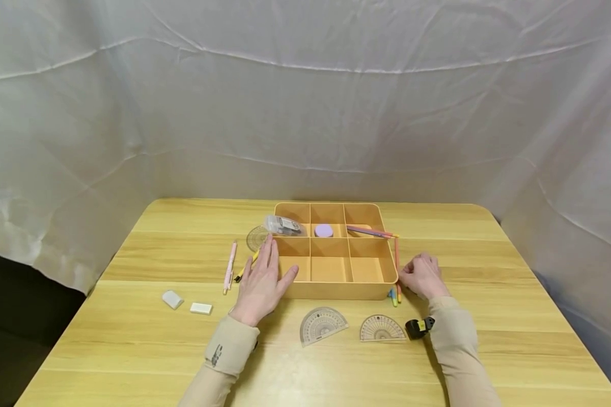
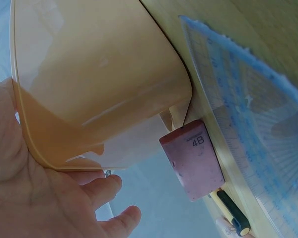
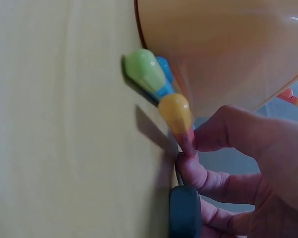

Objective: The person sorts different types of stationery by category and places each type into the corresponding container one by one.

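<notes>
Glossy plastic organizer (image 1: 336, 290), wood-grain tabletop (image 1: 509, 333)

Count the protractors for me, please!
3: one protractor and another protractor in front of the box, a third protractor left of it, partly covered. More may be hidden.

Compartment box (image 1: 336, 290) on desk (image 1: 514, 328), between left fingers (image 1: 266, 260) and right fingers (image 3: 223, 182).
Left of left fingers: pen (image 1: 231, 263); farther left, nearer, eraser (image 1: 201, 308). In right fingers, beside box: pencil (image 3: 176, 116). Near side of right fingers: tape measure (image 1: 416, 329). Before box, between fingers: two protractors (image 1: 322, 326).
</notes>
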### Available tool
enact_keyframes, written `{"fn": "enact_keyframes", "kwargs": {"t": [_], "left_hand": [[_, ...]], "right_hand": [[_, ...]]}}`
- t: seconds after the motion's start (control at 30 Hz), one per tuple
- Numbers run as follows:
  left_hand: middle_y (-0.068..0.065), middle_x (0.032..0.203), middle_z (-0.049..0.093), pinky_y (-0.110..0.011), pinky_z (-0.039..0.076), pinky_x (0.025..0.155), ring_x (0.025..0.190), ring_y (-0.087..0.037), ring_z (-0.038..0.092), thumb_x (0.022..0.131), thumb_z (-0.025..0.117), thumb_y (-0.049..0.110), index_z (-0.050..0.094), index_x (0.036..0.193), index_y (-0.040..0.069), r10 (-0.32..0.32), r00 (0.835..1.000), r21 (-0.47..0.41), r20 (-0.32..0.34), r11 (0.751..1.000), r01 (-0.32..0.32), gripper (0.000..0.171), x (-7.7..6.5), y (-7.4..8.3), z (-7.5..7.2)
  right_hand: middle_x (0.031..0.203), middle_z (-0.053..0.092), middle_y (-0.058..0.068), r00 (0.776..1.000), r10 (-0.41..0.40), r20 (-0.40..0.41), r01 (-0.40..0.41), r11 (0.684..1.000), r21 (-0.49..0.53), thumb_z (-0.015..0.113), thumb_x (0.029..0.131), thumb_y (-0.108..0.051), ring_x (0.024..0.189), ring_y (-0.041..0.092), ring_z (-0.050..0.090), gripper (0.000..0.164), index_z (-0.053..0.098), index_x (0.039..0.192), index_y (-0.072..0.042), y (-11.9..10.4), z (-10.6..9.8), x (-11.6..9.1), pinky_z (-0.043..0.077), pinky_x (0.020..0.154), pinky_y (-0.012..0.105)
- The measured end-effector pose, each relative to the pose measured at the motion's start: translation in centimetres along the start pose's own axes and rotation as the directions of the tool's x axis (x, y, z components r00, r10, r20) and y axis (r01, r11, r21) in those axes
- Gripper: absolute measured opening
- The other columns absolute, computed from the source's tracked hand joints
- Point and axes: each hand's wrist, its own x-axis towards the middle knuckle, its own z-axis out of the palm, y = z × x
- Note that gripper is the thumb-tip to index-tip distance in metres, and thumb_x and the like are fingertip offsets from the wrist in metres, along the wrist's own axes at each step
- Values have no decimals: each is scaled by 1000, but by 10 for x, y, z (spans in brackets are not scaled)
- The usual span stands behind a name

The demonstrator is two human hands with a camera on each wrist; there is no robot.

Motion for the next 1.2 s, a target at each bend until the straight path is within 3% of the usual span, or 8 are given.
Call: {"fn": "enact_keyframes", "kwargs": {"t": [0.4,0.7,0.93,1.2], "left_hand": [[-14,159,3,-58,14,114,141,-32,17,98,41,50,17,150,-7,-6,1000,-11,13,1000,6,81,0,0,-1],[-17,159,7,-59,15,113,140,-34,19,98,43,50,19,149,-8,6,1000,-9,1,1000,-6,81,0,1,-1],[-17,159,7,-60,15,113,141,-34,18,98,42,50,18,150,-8,1,1000,-8,10,1000,-1,81,1,0,0],[-17,159,6,-59,14,113,141,-34,18,98,42,50,17,150,-7,-5,1000,-11,14,1000,5,81,1,0,-1]], "right_hand": [[112,49,31,1000,3,15,-4,998,65,61,86,-15,108,48,33,21,65,73,1,2,-2,0,30,93,61],[111,52,32,1000,8,10,-9,992,128,60,89,-18,107,48,40,27,68,84,8,4,-5,0,37,91,62],[94,67,22,1000,-12,18,9,980,198,57,91,-15,88,32,57,26,71,84,6,5,-10,4,50,76,48],[89,66,17,997,52,58,-68,947,315,48,96,-16,78,20,53,33,67,94,12,7,-15,5,43,65,29]]}}
